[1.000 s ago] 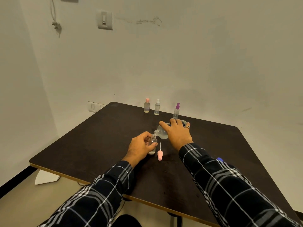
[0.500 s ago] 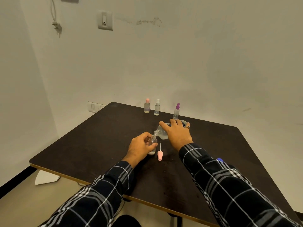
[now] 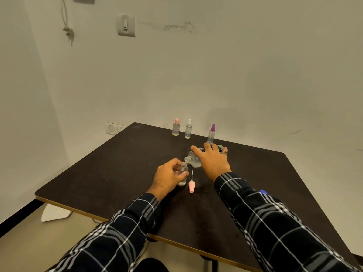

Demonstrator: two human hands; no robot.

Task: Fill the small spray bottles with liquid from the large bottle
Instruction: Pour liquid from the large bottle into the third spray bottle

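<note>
Well, tilted large bottle [image 3: 194,161] holds clear liquid over small bottle [image 3: 183,170].

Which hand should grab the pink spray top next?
Probably the right hand, once it sets down the large bottle: the pink spray top lies beside it, and the left hand grips the small bottle.

The right hand [image 3: 213,161] covers most of the large bottle [image 3: 194,161] — label unreadable; a blue thing [image 3: 263,192] sits half-hidden behind the sleeve [image 3: 255,211].

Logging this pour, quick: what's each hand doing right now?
Left hand: holding the small open bottle upright.
Right hand: gripping the tilted large bottle.
</note>
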